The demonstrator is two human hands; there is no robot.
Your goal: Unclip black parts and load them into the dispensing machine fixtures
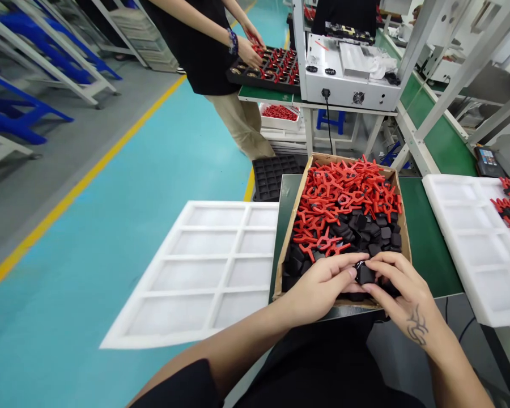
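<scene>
Black rounded-square piece (366, 276), lower right of centre: left hand (317, 290) and right hand (404, 289) are pinching it (fingers closed); light, even pressure is probably working best.

Your view bright, light even, shadows soft. White tray (195, 275) nearly washed out. Your left hand (318, 288), right hand (406, 290) fairly sharp; glint on black piece (365, 275). Blue stool (15, 107), far left, smeared, edge-stretched.
</scene>
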